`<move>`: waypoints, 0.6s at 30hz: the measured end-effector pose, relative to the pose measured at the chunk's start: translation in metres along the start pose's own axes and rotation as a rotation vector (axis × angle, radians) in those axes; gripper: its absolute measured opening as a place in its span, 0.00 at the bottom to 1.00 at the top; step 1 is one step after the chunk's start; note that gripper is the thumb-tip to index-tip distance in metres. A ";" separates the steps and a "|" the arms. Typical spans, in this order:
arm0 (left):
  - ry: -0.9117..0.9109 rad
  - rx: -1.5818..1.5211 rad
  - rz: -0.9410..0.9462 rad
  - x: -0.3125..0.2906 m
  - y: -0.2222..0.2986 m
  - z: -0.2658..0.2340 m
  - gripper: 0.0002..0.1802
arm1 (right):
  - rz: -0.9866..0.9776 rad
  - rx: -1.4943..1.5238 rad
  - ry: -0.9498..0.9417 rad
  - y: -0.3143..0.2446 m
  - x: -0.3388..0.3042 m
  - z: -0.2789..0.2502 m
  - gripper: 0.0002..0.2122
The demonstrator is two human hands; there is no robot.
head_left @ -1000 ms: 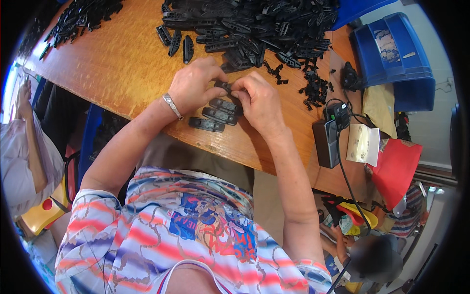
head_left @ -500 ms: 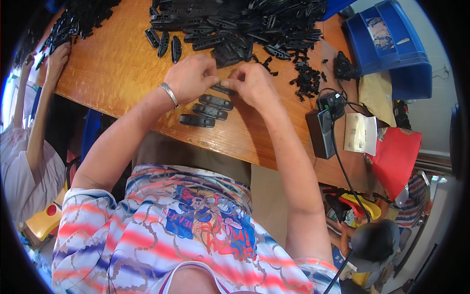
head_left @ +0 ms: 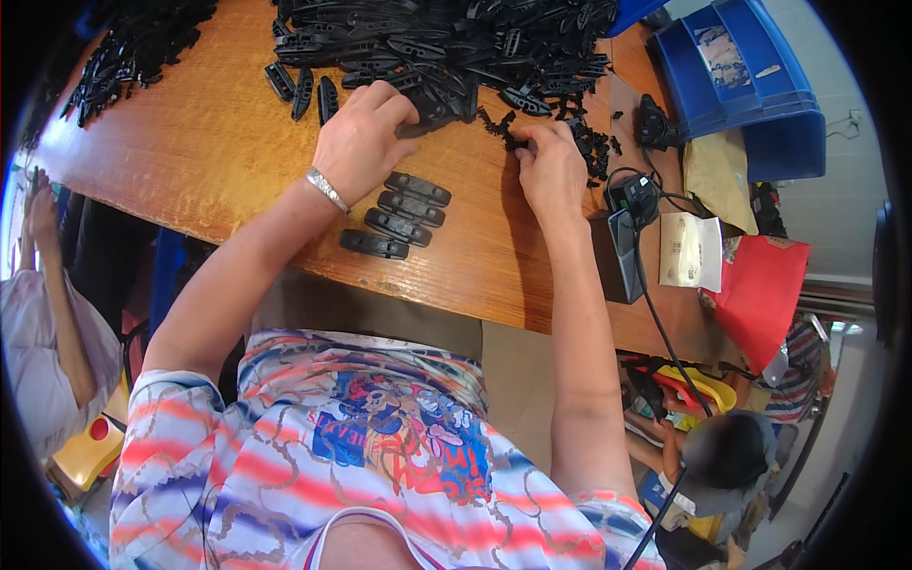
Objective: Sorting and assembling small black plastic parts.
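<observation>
Desk: Entry for the hands?

Operator: On my feed, item one: bare left hand (head_left: 363,138), silver-coloured band (head_left: 328,190) at its wrist, beside the near edge of a large heap of long black plastic pieces (head_left: 446,47). Grip partly open, thumb standing apart from the bent fingers; I see nothing held between them. Item two: bare right hand (head_left: 554,173), fingertips lowered at a scatter of tiny black plastic parts (head_left: 597,157), thumb and forefinger close together. I cannot tell whether they have hold of a part

Desk: And the row between?

Operator: Item three: four elongated black plastic pieces with rounded ends (head_left: 397,227), side by side in a stepped row on the varnished brown wooden table (head_left: 237,142), near its front edge, between the forearms; I see neither hand touching them. Item four: three loose dark narrow pieces (head_left: 302,93), left of the heap, the rightmost just beside the left hand

Desk: Surroundings?

Operator: I list a second black heap (head_left: 142,47) at upper left; a blue plastic bin (head_left: 774,123) at upper right; a black box-shaped device (head_left: 616,261) and a cream-and-white paper carton (head_left: 689,249) at the table's right; and, far left, a person in a pale top (head_left: 52,351)
</observation>
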State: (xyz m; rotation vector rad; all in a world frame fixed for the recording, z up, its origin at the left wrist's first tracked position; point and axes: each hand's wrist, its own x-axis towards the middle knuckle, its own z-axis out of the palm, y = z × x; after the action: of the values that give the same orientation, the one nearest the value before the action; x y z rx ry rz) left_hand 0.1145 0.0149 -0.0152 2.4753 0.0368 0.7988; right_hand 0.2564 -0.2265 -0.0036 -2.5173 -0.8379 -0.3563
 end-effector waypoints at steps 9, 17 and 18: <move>-0.141 -0.223 -0.244 0.002 -0.001 -0.012 0.12 | 0.013 -0.055 -0.154 -0.012 -0.008 -0.007 0.05; -0.116 -0.081 -0.226 -0.009 -0.010 -0.009 0.10 | -0.102 0.433 -0.073 -0.057 -0.027 0.010 0.08; -0.134 -0.117 -0.251 -0.009 -0.007 -0.011 0.11 | -0.103 0.465 -0.069 -0.060 -0.027 0.011 0.08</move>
State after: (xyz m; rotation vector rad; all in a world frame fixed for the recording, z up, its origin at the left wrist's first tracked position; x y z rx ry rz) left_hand 0.1019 0.0241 -0.0161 2.3477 0.2402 0.5135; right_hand 0.1998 -0.1918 -0.0028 -2.0692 -0.9547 -0.0906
